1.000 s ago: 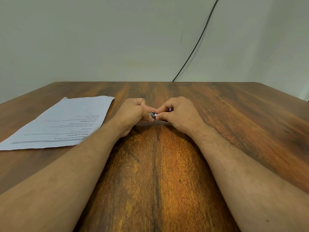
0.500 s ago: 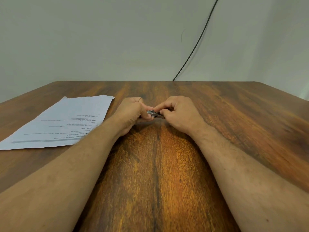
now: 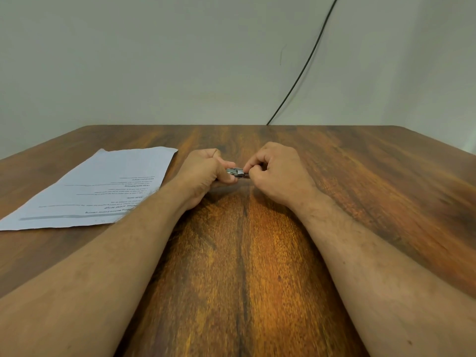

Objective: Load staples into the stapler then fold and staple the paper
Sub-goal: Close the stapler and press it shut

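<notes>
A small metal stapler (image 3: 235, 172) shows between my two hands at the middle of the wooden table (image 3: 242, 253). My left hand (image 3: 203, 173) grips its left end with curled fingers and the thumb on top. My right hand (image 3: 277, 171) pinches its right end between thumb and forefinger. Most of the stapler is hidden inside the hands, and I cannot make out any staples. A printed sheet of paper (image 3: 103, 186) lies flat on the table to the left of my left forearm.
A black cable (image 3: 306, 63) runs down the pale wall to the table's far edge. The table's right corner sits at the far right.
The hands have drawn slightly apart, so more of the metal stapler shows between them. The paper has not moved.
</notes>
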